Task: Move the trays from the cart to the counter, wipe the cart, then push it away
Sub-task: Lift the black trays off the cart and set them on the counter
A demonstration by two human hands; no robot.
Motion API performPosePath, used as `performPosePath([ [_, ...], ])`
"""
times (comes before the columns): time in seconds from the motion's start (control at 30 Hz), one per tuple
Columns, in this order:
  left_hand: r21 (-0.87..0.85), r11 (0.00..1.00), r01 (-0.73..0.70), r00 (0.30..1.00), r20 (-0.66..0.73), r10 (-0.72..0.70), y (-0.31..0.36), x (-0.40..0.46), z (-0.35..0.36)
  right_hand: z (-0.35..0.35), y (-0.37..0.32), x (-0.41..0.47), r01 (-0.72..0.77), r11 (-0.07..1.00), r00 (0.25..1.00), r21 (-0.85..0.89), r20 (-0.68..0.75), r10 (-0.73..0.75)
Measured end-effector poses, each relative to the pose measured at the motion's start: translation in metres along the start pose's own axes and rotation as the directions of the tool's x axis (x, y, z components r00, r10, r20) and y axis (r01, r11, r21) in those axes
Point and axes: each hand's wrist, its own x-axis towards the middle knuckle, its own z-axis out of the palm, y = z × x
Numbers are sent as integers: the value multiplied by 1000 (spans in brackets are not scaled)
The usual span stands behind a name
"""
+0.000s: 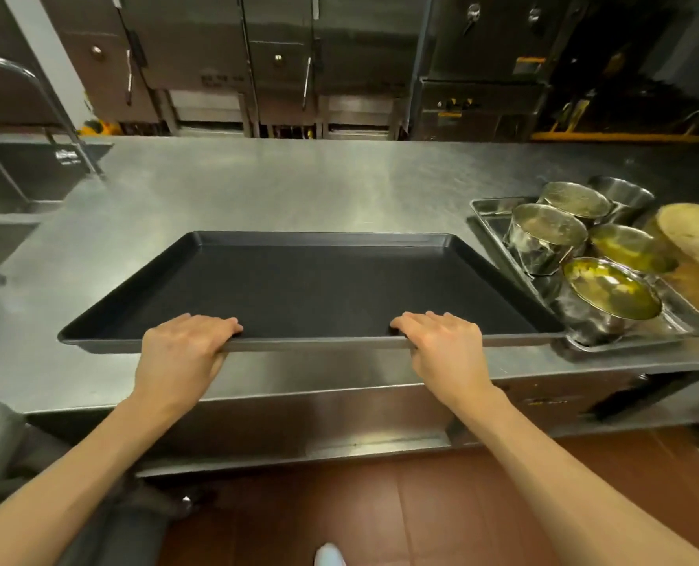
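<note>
— Black, matte and flat: that's the tray (311, 288), sitting in the middle of the frame over the steel table (258, 189). Whether it's fully down or just hovering, I can't tell.

— Who's got it?

— Both hands, on the near long rim. The left hand (184, 345) has its fingers (217, 322) lying over the lip into the tray, curled round the edge from above; the right hand (442, 341) mirrors it, fingers (413, 320) draped over the same rim, pointing inward. Thumbs are hidden underneath, presumably.

— How will it handle?

— My guess: stiff sheet metal, empty, so fairly light for its span, but wide. Held only along one side, the far edge would want to dip, so I'd keep the hands spread apart as they are, or move them to the short ends for carrying. The coating looks smooth, possibly slick.

— Anything to avoid?

— At the right of the frame, a shiny steel tray (683, 324) loaded with round metal tins (544, 234), some with yellowish residue. The black tray's right corner is just beside it, perhaps overlapping its rim. Sliding left would be safer.
</note>
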Motion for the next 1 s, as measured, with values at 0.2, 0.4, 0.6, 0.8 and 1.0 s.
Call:
performPosePath([
  [0.2,-3,999,43,996,83,-43,-13,35,64,61,28,39,-23,999,998,38,58,20],
  [0.4,14,998,55,990,130,-56,-17,62,100,98,52,67,-13,999,996,47,85,9],
  [0.6,33,996,78,980,182,-82,-27,60,129,141,63,74,3,997,990,77,143,-14],
  [0.8,43,994,96,977,188,-102,-33,38,150,168,58,73,65,990,972,121,216,-91],
  [1.0,73,991,108,937,326,-126,-41,23,179,195,53,67,124,992,977,2,177,-123],
])
